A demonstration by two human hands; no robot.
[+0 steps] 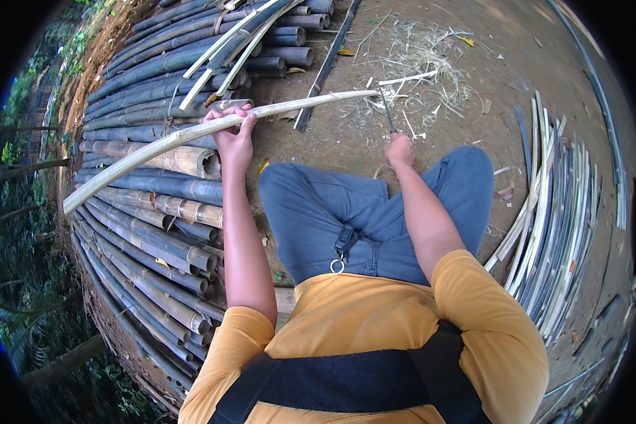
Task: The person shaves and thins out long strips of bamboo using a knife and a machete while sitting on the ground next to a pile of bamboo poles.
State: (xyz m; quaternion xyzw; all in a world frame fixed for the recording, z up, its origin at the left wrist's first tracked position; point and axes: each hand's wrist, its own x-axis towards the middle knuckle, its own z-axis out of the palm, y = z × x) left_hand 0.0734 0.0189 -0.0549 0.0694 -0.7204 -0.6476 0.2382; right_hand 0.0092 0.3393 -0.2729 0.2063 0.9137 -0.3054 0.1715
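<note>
My left hand (pixel 234 134) is closed around a long, pale split bamboo strip (pixel 311 103), which slants from the far left up to the middle of the view. In my right hand (pixel 400 150), above my right knee, is the handle of a knife with a narrow dark blade (pixel 386 108). The blade points away from me, its tip close to the strip's far end; whether they touch I cannot tell. A short pale sliver of bamboo (pixel 408 77) lies just beyond the tip.
Bamboo poles (pixel 155 187) are piled along my left, with split lengths (pixel 237 46) resting on top. Curly shavings (pixel 442 67) litter the ground ahead. At my right lies a bundle of thin strips (pixel 555 233). A dark strip (pixel 325 67) runs along the ground ahead.
</note>
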